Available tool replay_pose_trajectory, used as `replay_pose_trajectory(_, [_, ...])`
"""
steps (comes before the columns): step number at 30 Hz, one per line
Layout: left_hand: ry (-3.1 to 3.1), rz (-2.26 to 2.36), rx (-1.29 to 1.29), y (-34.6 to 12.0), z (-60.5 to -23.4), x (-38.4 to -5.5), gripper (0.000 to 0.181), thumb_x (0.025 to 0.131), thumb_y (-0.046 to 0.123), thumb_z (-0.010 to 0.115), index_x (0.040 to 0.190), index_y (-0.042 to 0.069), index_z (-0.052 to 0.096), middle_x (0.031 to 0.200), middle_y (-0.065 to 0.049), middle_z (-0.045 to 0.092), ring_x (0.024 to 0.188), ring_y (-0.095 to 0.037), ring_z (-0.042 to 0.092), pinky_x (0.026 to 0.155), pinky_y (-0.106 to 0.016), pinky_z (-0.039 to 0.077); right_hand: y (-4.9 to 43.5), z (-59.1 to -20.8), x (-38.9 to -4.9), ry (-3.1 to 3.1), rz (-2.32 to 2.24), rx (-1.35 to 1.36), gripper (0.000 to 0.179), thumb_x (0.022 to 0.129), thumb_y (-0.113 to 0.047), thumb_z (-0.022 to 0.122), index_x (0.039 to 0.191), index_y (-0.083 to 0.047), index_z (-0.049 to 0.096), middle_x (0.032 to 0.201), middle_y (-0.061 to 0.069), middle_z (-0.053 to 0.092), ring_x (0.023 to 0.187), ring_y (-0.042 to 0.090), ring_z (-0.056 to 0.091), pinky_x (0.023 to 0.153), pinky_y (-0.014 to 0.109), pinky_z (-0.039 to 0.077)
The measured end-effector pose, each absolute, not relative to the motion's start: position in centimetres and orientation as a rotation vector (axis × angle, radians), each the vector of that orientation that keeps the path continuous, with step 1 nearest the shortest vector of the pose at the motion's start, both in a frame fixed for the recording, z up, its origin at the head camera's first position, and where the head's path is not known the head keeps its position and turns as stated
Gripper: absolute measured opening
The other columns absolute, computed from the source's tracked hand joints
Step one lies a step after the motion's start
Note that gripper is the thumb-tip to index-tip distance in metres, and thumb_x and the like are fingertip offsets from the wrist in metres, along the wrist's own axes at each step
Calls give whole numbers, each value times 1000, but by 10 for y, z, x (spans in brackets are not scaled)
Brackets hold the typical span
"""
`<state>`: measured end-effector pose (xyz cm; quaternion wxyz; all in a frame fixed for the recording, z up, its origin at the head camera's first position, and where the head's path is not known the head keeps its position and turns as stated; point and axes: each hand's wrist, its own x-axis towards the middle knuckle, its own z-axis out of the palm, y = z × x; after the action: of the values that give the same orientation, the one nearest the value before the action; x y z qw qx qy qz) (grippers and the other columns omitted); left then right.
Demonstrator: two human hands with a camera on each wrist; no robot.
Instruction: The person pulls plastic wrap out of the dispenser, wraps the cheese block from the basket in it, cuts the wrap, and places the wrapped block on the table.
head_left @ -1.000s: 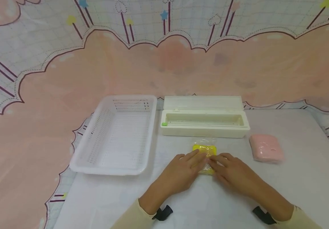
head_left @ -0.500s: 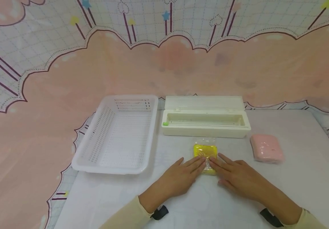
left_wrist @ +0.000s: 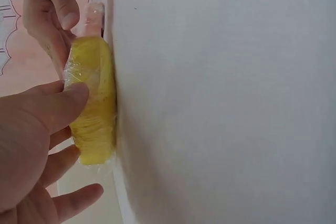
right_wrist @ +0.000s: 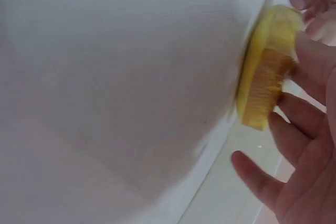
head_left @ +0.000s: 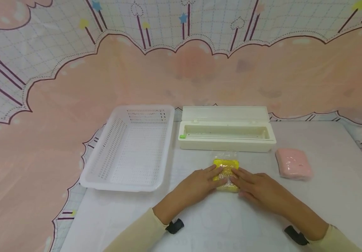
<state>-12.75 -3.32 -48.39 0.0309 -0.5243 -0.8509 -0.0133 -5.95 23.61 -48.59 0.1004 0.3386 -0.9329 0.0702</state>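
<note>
A flat yellow block point(head_left: 226, 163) wrapped in clear plastic film lies on the white table, with loose film at its far end. My left hand point(head_left: 197, 187) touches its left part, fingers extended and spread over the film. From the other side my right hand point(head_left: 264, 192) rests straight fingertips on its right edge. In the left wrist view, the left thumb lies along the side of the yellow block point(left_wrist: 94, 119) while the little finger stands away from it. The right wrist view shows the right fingertips at the block's wrapped side point(right_wrist: 265, 85).
Behind the block stands a long white film dispenser point(head_left: 228, 145), its lid raised and a green slider at the left. A white perforated basket point(head_left: 117, 186) stands to the left. On the right lies a pink film-wrapped block point(head_left: 293, 163).
My left fingers have shifted from the middle of the yellow block outward to its left side and spread apart. The right fingertips have slid slightly toward its far end.
</note>
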Motion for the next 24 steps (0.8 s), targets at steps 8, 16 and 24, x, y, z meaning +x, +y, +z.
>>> replay_pose_trajectory(8, [-2588,-160,-1609,-31,-488,-132,43,99,24,67,140,37,61,152,-4,55,130,-20,62,99,-32,56,231,-478,-62,-2835,303,1010,54,95,-29,72,145,-17,58,151,8,56,120,28,68,87,46,59])
replay_pose_trajectory(16, [-2560,-271,-1609,-30,-489,-133,44,92,31,76,135,33,67,143,1,62,124,-20,62,95,-32,55,232,-473,-58,-2949,453,883,52,98,-28,69,147,-16,56,155,7,51,112,27,71,91,42,59])
replay_pose_trajectory(24, [-2577,-204,-1582,-30,-488,-133,48,86,45,79,131,38,68,141,5,59,143,-26,47,97,-43,52,233,-470,-55,-2923,482,798,54,96,-25,72,146,-13,57,152,8,54,111,26,72,91,41,59])
